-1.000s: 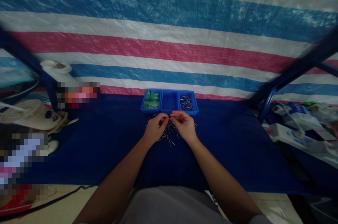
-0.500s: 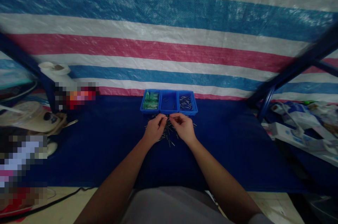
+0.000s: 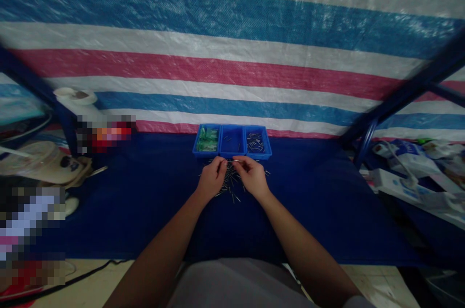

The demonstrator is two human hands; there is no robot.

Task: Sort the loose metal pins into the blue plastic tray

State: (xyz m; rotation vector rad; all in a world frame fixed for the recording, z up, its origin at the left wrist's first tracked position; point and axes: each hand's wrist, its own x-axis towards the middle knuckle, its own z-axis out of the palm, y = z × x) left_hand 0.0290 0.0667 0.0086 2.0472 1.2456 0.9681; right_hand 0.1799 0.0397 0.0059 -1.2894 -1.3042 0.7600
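Note:
My left hand and my right hand meet just in front of a blue three-part tray, fingertips pinched close together. A thin metal pin spans the gap between them, its ends at the fingers of both hands. Beneath and around the hands lies a loose pile of similar thin metal pins, partly covered by my fingers. Green packets fill the tray's left compartment. A few pins lie in its middle compartment, and many pins are in the right compartment.
The blue work surface backs onto a striped plastic sheet. Blue metal posts stand at both sides. On the left are a white roll and a cap-like item; white boxes and bags crowd the right.
My fingertips have shifted slightly, and the thin metal pin between them shows more clearly. The tray and the pile look the same.

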